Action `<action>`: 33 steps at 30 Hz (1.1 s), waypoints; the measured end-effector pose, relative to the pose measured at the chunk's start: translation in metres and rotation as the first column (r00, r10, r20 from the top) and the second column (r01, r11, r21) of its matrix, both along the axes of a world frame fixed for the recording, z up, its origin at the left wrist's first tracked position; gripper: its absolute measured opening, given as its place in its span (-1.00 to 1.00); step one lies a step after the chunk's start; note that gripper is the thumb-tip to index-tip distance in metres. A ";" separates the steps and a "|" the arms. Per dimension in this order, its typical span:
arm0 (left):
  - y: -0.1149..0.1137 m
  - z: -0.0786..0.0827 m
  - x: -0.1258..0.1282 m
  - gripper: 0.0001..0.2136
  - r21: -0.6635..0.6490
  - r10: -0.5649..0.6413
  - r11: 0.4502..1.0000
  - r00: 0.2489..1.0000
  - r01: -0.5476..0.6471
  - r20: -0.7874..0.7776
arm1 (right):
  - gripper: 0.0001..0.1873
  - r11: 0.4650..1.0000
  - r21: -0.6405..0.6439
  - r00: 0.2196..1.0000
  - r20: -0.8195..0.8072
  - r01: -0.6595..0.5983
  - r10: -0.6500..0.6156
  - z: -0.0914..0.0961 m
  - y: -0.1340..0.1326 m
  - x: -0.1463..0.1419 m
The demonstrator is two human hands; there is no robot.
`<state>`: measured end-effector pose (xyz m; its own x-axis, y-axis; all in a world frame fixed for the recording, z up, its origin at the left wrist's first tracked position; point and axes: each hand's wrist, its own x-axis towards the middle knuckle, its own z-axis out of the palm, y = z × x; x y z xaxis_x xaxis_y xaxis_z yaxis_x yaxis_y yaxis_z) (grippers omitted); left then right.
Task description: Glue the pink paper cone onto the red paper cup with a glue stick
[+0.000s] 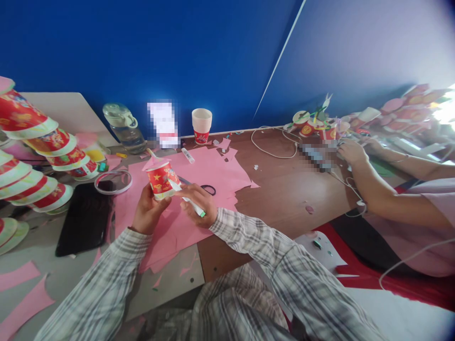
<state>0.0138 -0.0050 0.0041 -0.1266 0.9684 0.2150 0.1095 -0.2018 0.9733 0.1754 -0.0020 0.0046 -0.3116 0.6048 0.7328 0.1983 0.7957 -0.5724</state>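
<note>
My left hand (147, 210) is wrapped round a red paper cup (160, 180) with yellow stars, held tilted above the pink paper sheets (213, 170). A pink paper piece sticks out of the cup's top. My right hand (197, 203) grips a white glue stick with a green end (188, 200), its tip pressed against the cup's side. Black-handled scissors (208, 189) lie on the pink paper just behind my right hand.
Stacked red paper cups (39, 156) lean at the left. A black tablet (85, 218), a tape ring (113, 182), a water jug (124, 128) and a lone cup (201, 125) lie around. Another person's arm (377, 184) reaches over the table at right, near white cables (273, 151).
</note>
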 end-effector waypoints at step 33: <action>0.000 0.002 0.002 -0.48 -0.014 0.034 0.999 0.999 -0.034 0.015 | -0.74 0.997 0.060 0.998 0.055 -0.048 0.044 -0.010 0.000 -0.002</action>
